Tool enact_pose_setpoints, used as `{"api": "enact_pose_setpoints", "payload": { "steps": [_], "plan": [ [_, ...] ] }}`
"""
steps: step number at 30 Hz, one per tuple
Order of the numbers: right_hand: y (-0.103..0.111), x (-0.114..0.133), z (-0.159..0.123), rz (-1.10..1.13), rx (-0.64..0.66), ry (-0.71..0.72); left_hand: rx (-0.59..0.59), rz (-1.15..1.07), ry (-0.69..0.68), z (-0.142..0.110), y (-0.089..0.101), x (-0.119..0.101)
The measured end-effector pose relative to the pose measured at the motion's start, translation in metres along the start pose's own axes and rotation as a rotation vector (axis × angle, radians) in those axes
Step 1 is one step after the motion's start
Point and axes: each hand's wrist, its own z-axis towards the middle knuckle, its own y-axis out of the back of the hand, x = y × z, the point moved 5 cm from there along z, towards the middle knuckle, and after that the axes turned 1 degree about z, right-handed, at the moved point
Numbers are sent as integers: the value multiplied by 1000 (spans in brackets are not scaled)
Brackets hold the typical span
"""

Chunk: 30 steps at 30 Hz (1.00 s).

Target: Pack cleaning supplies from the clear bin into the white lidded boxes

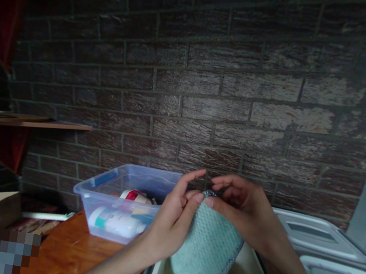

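Shelf: red-brown, high on the left, a second shelf (28, 123) below it; the lower left corner is pixelated out.
Table: wooden (72, 240), under the tub.
Tub: clear blue plastic (82, 189), with a white bottle (117, 222) lying along its near wall; other contents are hard to make out.
Left hand: (173, 219) pinching the cloth's top edge, index finger raised.
Cloth: pale green (209, 247), hanging from both hands — long axis near upright, lower end over the bin; its dark checked reverse shows only at the edges.
Bin: white (260, 272), directly below; the near side is cut off, the floor unclear.
Right hand: (248, 207) thumb on the cloth's front, gripping beside the left — neither clearly nearer; the fingertips behind are hidden.
Lids: pale (338, 273), far right, partly cut off.
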Motion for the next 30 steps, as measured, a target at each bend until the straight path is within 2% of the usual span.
{"api": "enact_pose_setpoints", "payload": {
  "steps": [3,5,9,11,19,23,28,30],
  "plan": [
    [-4,5,0,-60,91,89,-10,19,-26,1,1,1],
    [-4,7,2,-79,90,124,18,6,-1,3,1,4],
    [5,3,6,-126,-54,108,185,-31,61,11,-1,9],
    [8,1,6,-194,-118,120,217,9,73,16,0,13],
    [2,-14,8,-280,-52,44,-7,229,10,24,17,21],
    [3,-13,10,-368,-19,69,-45,312,1,25,22,23],
    [19,-11,9,-415,-149,73,164,167,73,28,15,28],
    [21,-13,9,-404,-155,64,183,130,91,29,15,29]
  ]
}}
